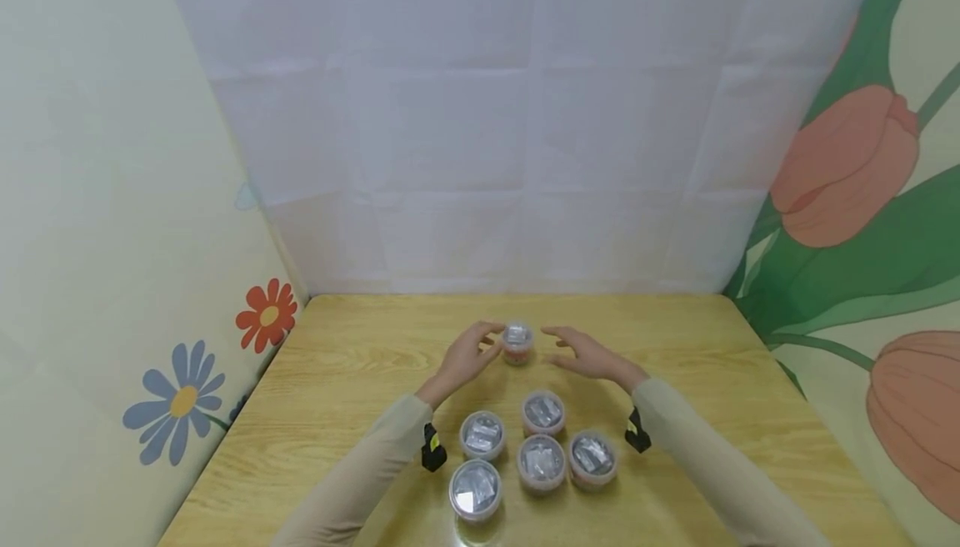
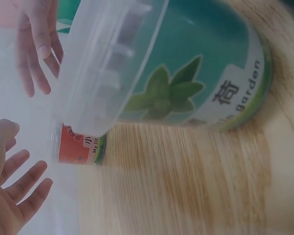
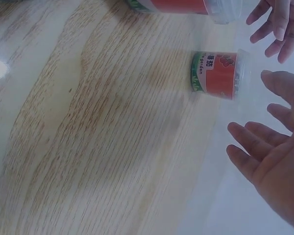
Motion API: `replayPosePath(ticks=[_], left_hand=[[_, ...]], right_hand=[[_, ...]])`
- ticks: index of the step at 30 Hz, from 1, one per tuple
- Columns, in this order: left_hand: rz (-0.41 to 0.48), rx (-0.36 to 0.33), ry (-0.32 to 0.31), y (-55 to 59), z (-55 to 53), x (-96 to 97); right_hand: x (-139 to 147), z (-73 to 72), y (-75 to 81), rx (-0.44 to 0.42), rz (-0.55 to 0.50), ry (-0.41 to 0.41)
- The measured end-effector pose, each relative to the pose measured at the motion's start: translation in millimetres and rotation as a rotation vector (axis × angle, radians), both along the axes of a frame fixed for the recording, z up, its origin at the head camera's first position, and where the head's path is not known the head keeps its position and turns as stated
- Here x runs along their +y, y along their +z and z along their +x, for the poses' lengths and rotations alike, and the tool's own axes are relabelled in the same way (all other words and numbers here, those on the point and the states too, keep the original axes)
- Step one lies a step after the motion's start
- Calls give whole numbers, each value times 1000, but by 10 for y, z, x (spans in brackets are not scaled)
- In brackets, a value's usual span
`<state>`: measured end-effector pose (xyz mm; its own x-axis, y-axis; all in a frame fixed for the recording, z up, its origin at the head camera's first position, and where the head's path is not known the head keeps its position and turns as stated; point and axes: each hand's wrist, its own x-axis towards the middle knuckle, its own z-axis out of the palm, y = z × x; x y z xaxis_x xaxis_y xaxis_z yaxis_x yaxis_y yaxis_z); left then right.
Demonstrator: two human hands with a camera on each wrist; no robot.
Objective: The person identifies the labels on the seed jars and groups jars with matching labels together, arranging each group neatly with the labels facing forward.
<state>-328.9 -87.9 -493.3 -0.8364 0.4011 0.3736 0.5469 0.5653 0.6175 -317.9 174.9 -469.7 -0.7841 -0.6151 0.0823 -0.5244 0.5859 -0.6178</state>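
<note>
A small lidded plastic cup (image 1: 517, 344) with a red label stands upright at the far middle of the table. Tomatoes are pictured on its label, which shows on the cup (image 3: 219, 74) in the right wrist view. My left hand (image 1: 467, 357) is just left of this cup, its fingertips close to the side. On the other side my right hand (image 1: 588, 355) is held apart from the cup, fingers spread. Both palms face the cup, and neither hand grips anything. A green-labelled cup (image 2: 186, 63) with a leafy plant picture looms large in the left wrist view.
Nearer the body stand several more lidded cups, among them a back one (image 1: 543, 412), a right one (image 1: 592, 459) and a front left one (image 1: 476, 490). Foil-like packets show through their lids. The wooden table (image 1: 337, 380) meets a white cloth (image 1: 480, 155) behind.
</note>
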Motion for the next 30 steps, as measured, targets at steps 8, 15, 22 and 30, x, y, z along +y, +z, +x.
replayPosePath(ticks=[8, 15, 22, 30], left_hand=[[11, 6, -44, 3, 27, 4], [17, -18, -77, -7, 30, 2], [14, -55, -155, -4, 49, -18], [-11, -91, -235, -10, 78, -28]], right_hand=[[-14, 42, 16, 47, -40, -10], [-1, 64, 13, 83, -93, -19], [32, 111, 25, 102, -108, -15], [68, 138, 6, 93, -119, -26]])
